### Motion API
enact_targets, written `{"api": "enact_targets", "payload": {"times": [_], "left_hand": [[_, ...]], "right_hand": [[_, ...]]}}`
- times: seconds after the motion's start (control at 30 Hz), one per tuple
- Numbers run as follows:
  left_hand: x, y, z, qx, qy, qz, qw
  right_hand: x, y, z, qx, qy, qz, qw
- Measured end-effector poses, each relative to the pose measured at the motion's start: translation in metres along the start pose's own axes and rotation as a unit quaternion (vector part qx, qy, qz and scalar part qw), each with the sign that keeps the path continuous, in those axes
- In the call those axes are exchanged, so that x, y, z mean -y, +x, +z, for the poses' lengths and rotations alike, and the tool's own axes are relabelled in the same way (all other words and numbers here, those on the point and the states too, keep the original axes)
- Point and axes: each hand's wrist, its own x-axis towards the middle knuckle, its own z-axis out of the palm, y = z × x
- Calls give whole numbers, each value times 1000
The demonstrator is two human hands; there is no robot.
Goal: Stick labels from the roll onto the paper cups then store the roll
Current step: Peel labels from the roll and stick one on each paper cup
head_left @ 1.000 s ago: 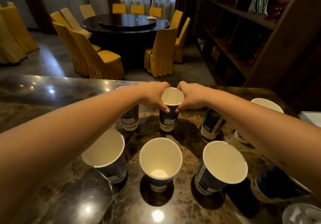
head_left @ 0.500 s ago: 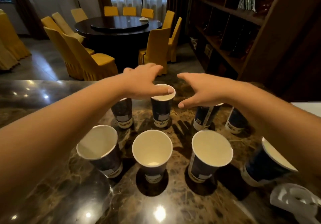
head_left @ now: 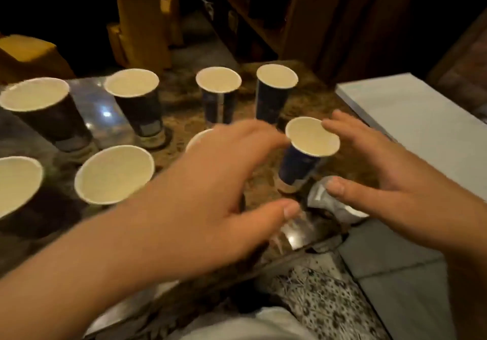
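Several dark blue paper cups with white insides stand on the marble counter (head_left: 181, 118). One cup (head_left: 305, 155) stands near the counter's right front corner, between my two hands. My left hand (head_left: 221, 189) is open to its left, fingers spread, a fingertip close to its rim. My right hand (head_left: 390, 181) is open on its right, fingers near the rim, thumb over the white label roll (head_left: 324, 200) that lies just in front of the cup. Neither hand grips anything. The image is motion-blurred.
Other cups stand at the back (head_left: 218, 94) (head_left: 274, 91) and to the left (head_left: 113, 173) (head_left: 134, 102). A grey-white flat surface (head_left: 411, 118) adjoins the counter on the right. Yellow chairs (head_left: 142, 23) and dark shelves (head_left: 263, 10) lie beyond. The counter's front edge runs below my hands.
My hands left the middle back cup and swung right and nearer, to the cup at the right front corner. The view turned right and down.
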Motion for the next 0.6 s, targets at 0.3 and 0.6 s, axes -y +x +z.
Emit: {"api": "enact_targets", "payload": {"times": [0.3, 0.6], "left_hand": [[-18, 58, 148, 100, -70, -35, 992], [-12, 102, 229, 24, -38, -151, 987]], "right_hand": [[-109, -39, 38, -52, -54, 103, 992], [-178, -1, 49, 17, -140, -31, 990]]}}
